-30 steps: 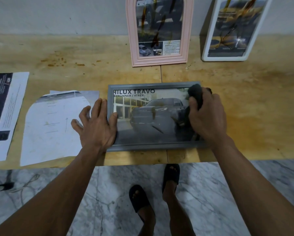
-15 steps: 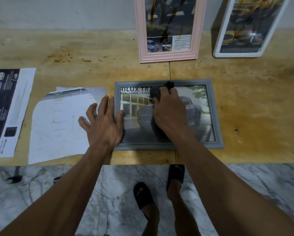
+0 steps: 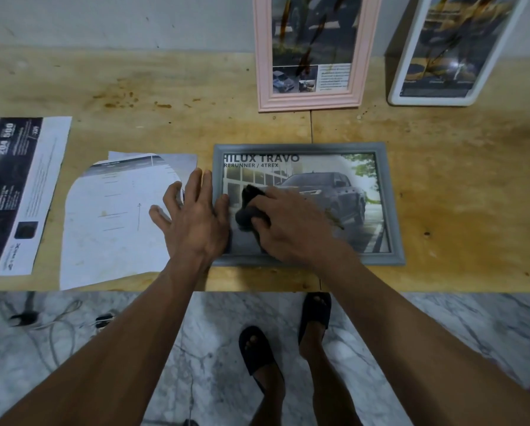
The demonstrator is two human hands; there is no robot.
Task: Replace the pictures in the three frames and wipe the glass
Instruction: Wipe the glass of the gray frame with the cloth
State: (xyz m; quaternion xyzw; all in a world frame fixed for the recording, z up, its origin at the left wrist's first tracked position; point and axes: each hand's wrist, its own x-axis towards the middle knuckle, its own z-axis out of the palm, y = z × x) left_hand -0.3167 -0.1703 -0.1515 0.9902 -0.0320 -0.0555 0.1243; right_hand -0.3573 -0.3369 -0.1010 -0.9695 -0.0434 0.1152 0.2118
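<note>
A grey frame [image 3: 392, 210] lies flat on the wooden table [image 3: 457, 179] with a dark truck picture under its glass. My right hand [image 3: 291, 219] grips a dark cloth [image 3: 248, 207] and presses it on the left part of the glass. My left hand [image 3: 193, 216] lies flat with spread fingers on the frame's left edge and the paper beside it. A pink frame [image 3: 310, 99] and a white frame [image 3: 411, 87] lean upright against the wall at the back, both with brown streaks on their glass.
Loose cut-out pages [image 3: 113, 216] lie left of the grey frame, and a dark printed sheet [image 3: 15, 192] lies at the far left. The table's front edge runs just below the frame. Cables [image 3: 58, 324] lie on the marble floor, by my sandalled feet [image 3: 257, 348].
My right hand swept the cloth from the glass's right side across to its left side. My left hand stayed on the frame's left edge.
</note>
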